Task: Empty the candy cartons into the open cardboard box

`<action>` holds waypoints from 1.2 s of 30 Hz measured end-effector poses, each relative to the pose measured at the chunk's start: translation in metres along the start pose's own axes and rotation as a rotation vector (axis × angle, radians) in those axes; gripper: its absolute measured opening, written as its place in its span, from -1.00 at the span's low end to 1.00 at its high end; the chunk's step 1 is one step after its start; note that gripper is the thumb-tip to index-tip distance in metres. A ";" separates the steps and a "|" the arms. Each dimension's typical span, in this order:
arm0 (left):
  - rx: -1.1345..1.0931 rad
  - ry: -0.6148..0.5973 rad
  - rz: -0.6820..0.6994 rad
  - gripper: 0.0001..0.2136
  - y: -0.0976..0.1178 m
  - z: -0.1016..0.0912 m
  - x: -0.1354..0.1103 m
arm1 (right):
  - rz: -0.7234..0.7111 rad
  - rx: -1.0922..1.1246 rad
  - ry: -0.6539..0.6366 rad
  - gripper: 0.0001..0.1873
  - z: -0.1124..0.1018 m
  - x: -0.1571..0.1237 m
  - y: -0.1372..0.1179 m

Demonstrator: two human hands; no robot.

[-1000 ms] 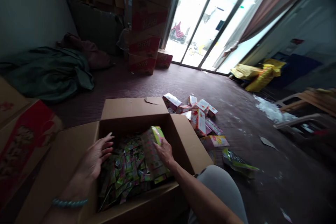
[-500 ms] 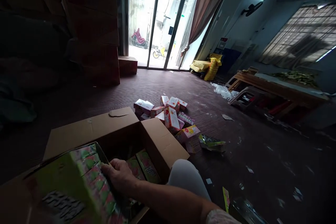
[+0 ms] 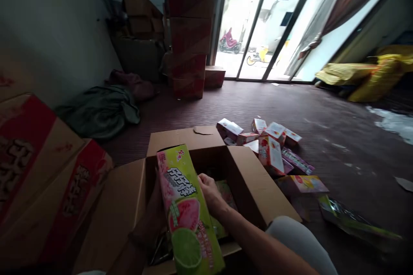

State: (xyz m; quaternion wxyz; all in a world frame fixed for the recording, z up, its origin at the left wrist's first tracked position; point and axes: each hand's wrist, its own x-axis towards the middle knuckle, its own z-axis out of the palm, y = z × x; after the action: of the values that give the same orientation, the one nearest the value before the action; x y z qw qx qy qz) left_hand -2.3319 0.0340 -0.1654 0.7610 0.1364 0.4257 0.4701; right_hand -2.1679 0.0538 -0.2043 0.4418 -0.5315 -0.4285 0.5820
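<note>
A long green carton, printed with a guava, a lime and white Chinese characters, is held tilted over the open cardboard box. It is judged light and stiff, best gripped by its long edges. The fingers of the right hand are clamped on one edge; those of the left hand cannot be told, being hidden behind it.

My right hand low at centre, fingers curled in a grip, knuckles up, bare right forearm running in from the lower right edge, my left hand in shadow, mostly hidden, grip unreadable, left forearm rising from the bottom edge
</note>
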 end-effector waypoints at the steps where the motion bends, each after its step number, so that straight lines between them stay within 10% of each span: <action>1: -0.031 0.003 -0.004 -0.48 0.001 -0.005 -0.001 | -0.008 -0.031 0.019 -0.37 -0.004 0.002 0.000; 12: -0.150 -0.125 -0.199 -0.31 0.011 -0.045 0.004 | -0.043 -0.355 0.133 -0.48 -0.012 -0.001 0.008; 19: -0.055 0.110 -0.187 -0.41 0.014 -0.063 0.012 | -0.077 -0.291 0.316 -0.44 -0.023 -0.002 0.019; 25: -0.058 0.019 -0.126 -0.51 0.021 -0.053 0.009 | 0.105 -0.035 0.014 -0.33 -0.004 -0.004 0.038; 36: 0.270 0.183 -0.098 -0.60 0.051 -0.039 -0.011 | 0.316 0.233 -0.124 -0.27 0.022 -0.013 0.034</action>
State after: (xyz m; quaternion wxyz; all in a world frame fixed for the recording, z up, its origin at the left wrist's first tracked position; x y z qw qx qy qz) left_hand -2.3945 0.0444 -0.1520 0.7158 0.1731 0.5587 0.3815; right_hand -2.1914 0.0321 -0.2328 0.3762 -0.5005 -0.2961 0.7213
